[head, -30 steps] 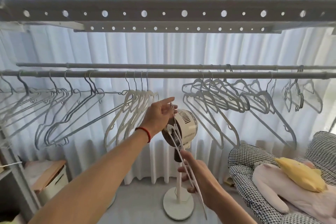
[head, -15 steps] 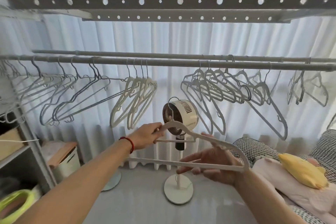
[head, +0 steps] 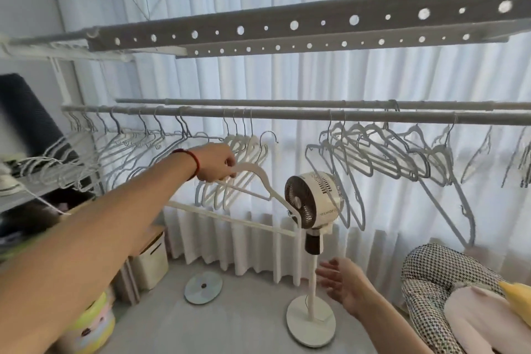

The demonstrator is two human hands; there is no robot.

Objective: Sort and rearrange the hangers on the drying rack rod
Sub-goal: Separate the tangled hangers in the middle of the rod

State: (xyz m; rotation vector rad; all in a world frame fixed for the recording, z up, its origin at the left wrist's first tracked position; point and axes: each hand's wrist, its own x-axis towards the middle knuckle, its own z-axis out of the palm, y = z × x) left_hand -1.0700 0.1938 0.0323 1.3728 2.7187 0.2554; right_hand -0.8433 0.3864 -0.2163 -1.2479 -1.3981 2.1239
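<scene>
My left hand (head: 217, 162) grips a white hanger (head: 260, 177) by its left shoulder, raised toward the front rod (head: 287, 117). Its metal hook (head: 268, 138) hangs free just below the rod, right of a cluster of white hangers (head: 244, 146). Thin grey wire hangers (head: 120, 149) fill the rod's left part. A bunch of grey plastic hangers (head: 382, 158) hangs right of the gap. My right hand (head: 343, 282) is low, fingers spread, holding nothing.
A standing fan (head: 314, 204) is directly below the gap in the rod. A perforated rack beam (head: 293, 26) runs overhead, and a second rod (head: 287, 102) lies behind. A checkered chair (head: 428, 276) is at right, a shelf (head: 26, 195) and box (head: 150, 261) at left.
My right hand let go of the white hanger and dropped low. My left hand lifted the hanger up and left toward the rod. The view swung left.
</scene>
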